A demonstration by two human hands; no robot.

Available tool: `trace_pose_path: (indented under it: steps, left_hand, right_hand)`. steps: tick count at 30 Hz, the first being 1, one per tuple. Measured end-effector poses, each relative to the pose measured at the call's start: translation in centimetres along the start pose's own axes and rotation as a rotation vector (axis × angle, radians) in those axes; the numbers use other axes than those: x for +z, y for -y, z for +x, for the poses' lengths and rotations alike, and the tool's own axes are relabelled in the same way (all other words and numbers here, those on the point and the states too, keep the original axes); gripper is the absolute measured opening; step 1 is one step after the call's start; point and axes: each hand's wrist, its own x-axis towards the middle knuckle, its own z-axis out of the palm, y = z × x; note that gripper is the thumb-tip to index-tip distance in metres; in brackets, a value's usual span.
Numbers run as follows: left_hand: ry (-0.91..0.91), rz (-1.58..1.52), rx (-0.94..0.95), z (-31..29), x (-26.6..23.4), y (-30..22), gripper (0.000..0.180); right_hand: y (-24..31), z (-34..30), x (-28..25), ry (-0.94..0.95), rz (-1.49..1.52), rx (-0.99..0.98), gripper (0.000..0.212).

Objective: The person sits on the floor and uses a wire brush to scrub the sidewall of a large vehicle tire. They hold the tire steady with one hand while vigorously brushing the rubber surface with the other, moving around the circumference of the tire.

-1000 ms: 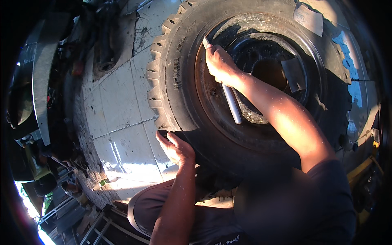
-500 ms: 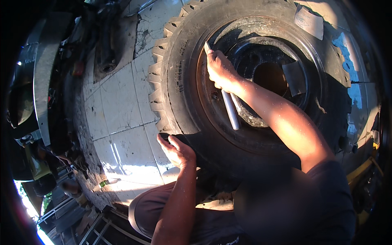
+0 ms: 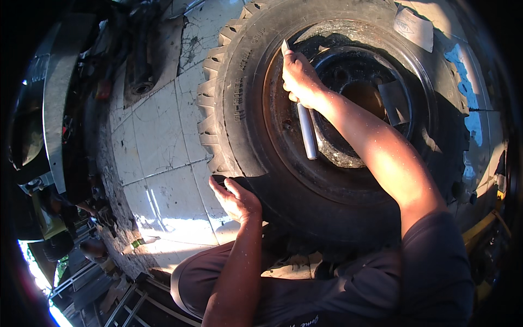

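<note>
A large black tyre (image 3: 239, 147) with chunky tread lies flat on the floor, mounted on a dark, rusty steel wheel rim (image 3: 278, 120). Over the rim's left side, my right hand (image 3: 301, 82) is closed around a silver metal bar (image 3: 307, 133). The bar's round end sticks out below my fist, and a pale, flat tip shows above it; its middle is hidden by my fingers. At the tyre's near left edge, my left hand (image 3: 238, 203) grips the tread, thumb and fingers bent around the shaded rubber.
Dirty white floor tiles (image 3: 158, 147) stretch to the left of the tyre. A piece of paper (image 3: 413, 29) lies on its far right sidewall. A dark flap (image 3: 393, 102) sits beside the hub hole. Metal parts (image 3: 144, 84) lie at the far left; a yellow frame (image 3: 482, 231) stands at right.
My right hand has slid a little farther away and slightly right along the rim, carrying the silver metal bar. My left hand has stayed in place on the tyre.
</note>
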Motion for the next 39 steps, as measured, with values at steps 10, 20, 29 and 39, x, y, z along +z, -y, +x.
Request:
trace_pose_path:
  steps: [10,20,29,39]
  left_hand:
    - [0.008,-0.004,-0.04,0.2,0.0,0.1,0.057]
    - [0.006,0.009,-0.047,-0.1,0.0,-0.5,0.057]
    - [0.012,0.015,-0.042,0.2,-0.7,-0.3,0.058]
    - [0.023,0.036,-0.058,-0.2,-0.3,-1.2,0.057]
  right_hand:
    - [1.3,-1.9,0.5,0.01,-0.101,0.0,0.037]
    - [-1.1,0.8,-0.5,-0.001,-0.21,-0.271,0.036]
    - [3.3,-1.5,0.9,-0.072,-0.165,-0.083,0.035]
    - [6.3,-1.5,2.9,-0.104,-0.185,-0.272,0.049]
